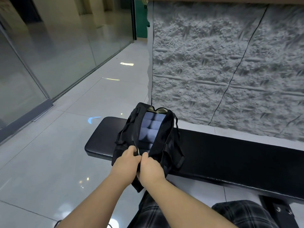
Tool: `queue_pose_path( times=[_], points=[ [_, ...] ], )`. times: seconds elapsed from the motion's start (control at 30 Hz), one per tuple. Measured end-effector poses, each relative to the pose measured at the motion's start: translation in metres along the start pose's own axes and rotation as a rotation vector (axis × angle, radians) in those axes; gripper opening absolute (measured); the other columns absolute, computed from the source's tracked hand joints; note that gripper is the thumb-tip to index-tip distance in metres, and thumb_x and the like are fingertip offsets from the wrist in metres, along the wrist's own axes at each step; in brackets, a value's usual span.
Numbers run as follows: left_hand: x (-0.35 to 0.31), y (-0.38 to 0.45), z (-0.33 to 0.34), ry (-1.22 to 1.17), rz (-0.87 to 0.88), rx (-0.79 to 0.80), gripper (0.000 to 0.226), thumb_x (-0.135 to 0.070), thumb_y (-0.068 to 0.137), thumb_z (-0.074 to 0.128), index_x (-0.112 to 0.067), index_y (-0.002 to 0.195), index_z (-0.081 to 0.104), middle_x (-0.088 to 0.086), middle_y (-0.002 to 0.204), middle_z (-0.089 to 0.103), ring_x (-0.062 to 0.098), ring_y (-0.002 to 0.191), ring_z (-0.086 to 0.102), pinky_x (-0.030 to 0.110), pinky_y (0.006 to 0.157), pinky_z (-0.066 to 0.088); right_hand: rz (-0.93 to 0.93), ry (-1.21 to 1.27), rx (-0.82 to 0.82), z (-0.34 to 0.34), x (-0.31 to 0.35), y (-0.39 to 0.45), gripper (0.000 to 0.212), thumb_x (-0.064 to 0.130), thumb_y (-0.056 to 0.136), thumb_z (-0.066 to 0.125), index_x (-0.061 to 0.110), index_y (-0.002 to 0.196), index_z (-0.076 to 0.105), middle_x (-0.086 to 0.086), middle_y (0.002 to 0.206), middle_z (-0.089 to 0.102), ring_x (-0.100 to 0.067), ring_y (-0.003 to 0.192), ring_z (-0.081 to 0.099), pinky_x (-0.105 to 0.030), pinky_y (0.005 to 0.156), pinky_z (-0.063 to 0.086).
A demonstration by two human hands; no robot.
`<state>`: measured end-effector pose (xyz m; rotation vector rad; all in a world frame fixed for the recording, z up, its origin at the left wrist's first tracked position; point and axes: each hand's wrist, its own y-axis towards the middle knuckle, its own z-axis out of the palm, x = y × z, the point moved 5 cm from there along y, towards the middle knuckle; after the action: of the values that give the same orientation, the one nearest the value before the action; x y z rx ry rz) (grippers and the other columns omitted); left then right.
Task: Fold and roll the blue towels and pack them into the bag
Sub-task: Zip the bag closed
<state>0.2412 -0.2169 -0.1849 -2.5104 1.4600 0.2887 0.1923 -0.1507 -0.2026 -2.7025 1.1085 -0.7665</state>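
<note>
A black bag [166, 137] lies on the left end of a black padded bench [230, 153], its long top opening gaping. Inside, several rolled blue towels [150, 129] lie stacked in a row. My left hand [127, 159] pinches the near end of the bag's opening on its left edge. My right hand [151, 168] grips the same near end right beside it, thumbs almost touching. Whether the fingers hold a zip pull is hidden by the hands. Loose black straps hang off both sides of the bag.
The bench runs from the centre to the right edge. A rough grey textured wall [230, 63] stands behind it. Glossy pale floor tiles [57, 153] spread to the left, bounded by glass partitions [49, 55]. Checked trousers [238, 214] on my legs show at the bottom.
</note>
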Motion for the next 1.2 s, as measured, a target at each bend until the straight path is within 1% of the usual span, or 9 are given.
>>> queue_pose_path(
  times=[0.07,0.2,0.37,0.5,0.63,0.73,0.87,1.07,1.2],
  points=[
    [0.002,-0.004,0.002,0.008,-0.021,0.107,0.009,-0.022,0.087,0.045,-0.021,0.095,0.049,0.001,0.096,0.055,0.020,0.079,0.053,0.034,0.066,0.044,-0.009,0.023,-0.002,0.002,-0.002,0.001,0.025,0.012,0.092,0.052,0.011,0.112,0.038,-0.012,0.108,0.055,-0.025,0.092,0.055,-0.031,0.066,0.038],
    [0.013,-0.007,0.010,-0.026,-0.041,0.197,0.044,-0.003,0.082,0.045,-0.024,0.119,0.054,-0.004,0.113,0.049,0.018,0.095,0.056,0.035,0.082,0.050,0.039,0.256,-0.004,0.008,-0.011,0.005,0.017,0.013,0.089,0.052,0.016,0.092,0.035,-0.006,0.089,0.054,-0.022,0.075,0.048,-0.034,0.060,0.039],
    [0.016,-0.006,0.017,-0.131,-0.055,0.177,0.046,-0.004,0.082,0.043,-0.029,0.118,0.056,-0.008,0.111,0.051,0.015,0.092,0.057,0.034,0.080,0.050,0.031,0.334,0.047,0.004,-0.018,0.007,0.008,0.013,0.081,0.053,0.015,0.086,0.046,-0.006,0.086,0.059,-0.021,0.071,0.051,-0.032,0.057,0.041],
    [0.013,-0.013,0.021,-0.348,-0.171,0.020,0.042,-0.006,0.087,0.041,-0.032,0.120,0.046,-0.015,0.106,0.052,0.010,0.091,0.057,0.029,0.077,0.049,0.057,0.390,0.075,0.000,-0.028,0.010,0.002,0.013,0.082,0.052,0.016,0.082,0.052,-0.001,0.079,0.057,-0.017,0.071,0.052,-0.032,0.067,0.048],
    [0.010,-0.017,0.033,-0.342,-0.251,-0.041,0.020,-0.017,0.087,0.054,-0.023,0.103,0.045,-0.010,0.097,0.049,0.012,0.086,0.052,0.031,0.072,0.048,-0.054,0.212,0.116,0.005,-0.027,0.012,0.010,0.010,0.090,0.042,0.011,0.098,0.048,-0.002,0.083,0.047,-0.020,0.076,0.047,-0.031,0.062,0.038],
    [0.007,-0.012,0.042,-0.302,-0.259,-0.007,0.022,-0.031,0.081,0.062,-0.022,0.096,0.049,-0.007,0.095,0.048,0.013,0.085,0.050,0.033,0.073,0.049,-0.224,-0.009,0.145,0.010,-0.025,0.010,0.018,0.005,0.092,0.042,0.009,0.109,0.044,0.003,0.074,0.035,-0.016,0.067,0.040,-0.024,0.054,0.031],
    [0.006,-0.002,0.043,-0.219,-0.259,-0.016,0.020,-0.038,0.082,0.059,-0.021,0.088,0.048,-0.006,0.090,0.050,0.016,0.086,0.051,0.031,0.074,0.046,-0.379,-0.069,0.183,-0.002,-0.026,0.012,0.015,0.008,0.095,0.046,0.011,0.109,0.042,-0.008,0.093,0.052,-0.016,0.079,0.044,-0.030,0.066,0.036],
    [0.009,0.008,0.046,-0.285,-0.293,0.016,0.016,-0.030,0.079,0.060,-0.014,0.080,0.056,-0.001,0.078,0.060,0.018,0.075,0.057,0.029,0.057,0.040,-0.545,-0.323,0.281,-0.019,-0.021,0.031,0.017,0.008,0.090,0.047,0.013,0.100,0.035,-0.007,0.092,0.055,-0.026,0.082,0.053,-0.037,0.071,0.048],
    [0.013,0.010,0.043,-0.344,-0.344,0.024,0.014,-0.028,0.078,0.064,-0.016,0.078,0.056,-0.004,0.076,0.061,0.016,0.073,0.058,0.028,0.057,0.040,-0.642,-0.504,0.308,-0.032,-0.010,0.046,0.022,0.003,0.089,0.044,0.008,0.109,0.038,-0.012,0.089,0.051,-0.027,0.077,0.047,-0.036,0.062,0.037]
  ],
)
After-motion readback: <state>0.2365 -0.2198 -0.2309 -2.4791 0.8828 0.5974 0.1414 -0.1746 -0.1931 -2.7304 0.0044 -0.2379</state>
